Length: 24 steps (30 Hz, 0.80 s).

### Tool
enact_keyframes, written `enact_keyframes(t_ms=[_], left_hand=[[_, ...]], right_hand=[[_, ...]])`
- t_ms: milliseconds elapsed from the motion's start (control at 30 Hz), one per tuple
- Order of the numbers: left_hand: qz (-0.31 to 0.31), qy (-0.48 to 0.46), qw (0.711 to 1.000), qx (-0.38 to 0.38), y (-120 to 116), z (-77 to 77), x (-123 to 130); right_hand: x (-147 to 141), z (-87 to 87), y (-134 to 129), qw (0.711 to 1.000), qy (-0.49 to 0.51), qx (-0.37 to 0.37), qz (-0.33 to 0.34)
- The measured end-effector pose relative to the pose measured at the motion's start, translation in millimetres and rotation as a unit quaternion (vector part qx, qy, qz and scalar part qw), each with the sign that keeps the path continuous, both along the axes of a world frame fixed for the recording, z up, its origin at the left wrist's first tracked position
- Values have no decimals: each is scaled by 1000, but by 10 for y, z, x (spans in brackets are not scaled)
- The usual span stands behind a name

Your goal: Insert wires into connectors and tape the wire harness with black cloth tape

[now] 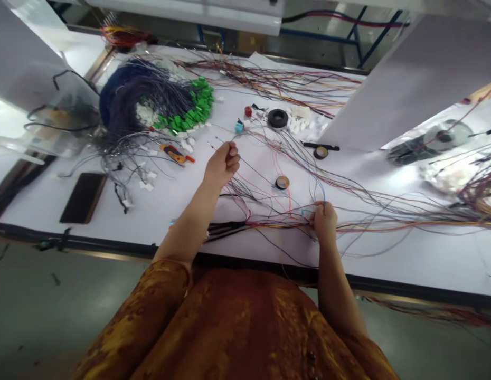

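Observation:
My left hand is closed above the white table, with thin wires near its fingers; what it grips is too small to make out. Lower and to the right, my right hand pinches a blue wire at the long bundle of coloured wires running along the table's front. Between the hands lies a small black tape roll with an orange wire beside it. A light blue connector and a red connector rest beyond my left hand.
A coil of dark blue wires with green connectors lies at the back left. Nearer are an orange-and-black tool and a phone. A larger black roll is at the back. White panels stand at both sides.

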<state>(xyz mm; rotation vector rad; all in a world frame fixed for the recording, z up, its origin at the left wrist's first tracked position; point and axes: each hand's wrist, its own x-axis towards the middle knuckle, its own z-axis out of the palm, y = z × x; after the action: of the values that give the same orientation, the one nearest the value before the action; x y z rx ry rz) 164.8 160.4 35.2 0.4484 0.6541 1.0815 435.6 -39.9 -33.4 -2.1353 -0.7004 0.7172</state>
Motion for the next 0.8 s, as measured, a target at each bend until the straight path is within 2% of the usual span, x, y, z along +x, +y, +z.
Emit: enact_keyframes(t_ms=[133,233,300,367,433,467,533,600,667,733,800], left_hand=[[19,45,998,48,-23,24,-82],[27,79,991,101,-53,97,-238],[22,113,984,134,-85,128,-338],[23,164,972,166,-131,124,-410],[27,218,955,202,-187,94,-448],[28,241,945,218,-216,78,-454],[28,278,928,246,-276,60,-442],[29,300,915,268,-326,74,-404],[34,307,909,281,-361,115,-365],[37,306,908,285,-371,158,-361],[34,308,904,294,-354,172,-430]], right_hand=[[7,57,23,1000,-8,-28,5],[53,90,24,996,-18,-79,43],[68,144,16,991,-85,-79,65],[1,272,25,977,-205,-2,64],[-203,482,100,943,-298,129,75],[-360,607,174,925,-307,194,107],[-752,845,400,885,-295,280,226],[-1176,1010,685,844,-259,311,351],[-1547,1072,948,819,-184,315,443],[-1814,1054,1129,822,-81,299,478],[-1959,1004,1221,833,12,279,478]])
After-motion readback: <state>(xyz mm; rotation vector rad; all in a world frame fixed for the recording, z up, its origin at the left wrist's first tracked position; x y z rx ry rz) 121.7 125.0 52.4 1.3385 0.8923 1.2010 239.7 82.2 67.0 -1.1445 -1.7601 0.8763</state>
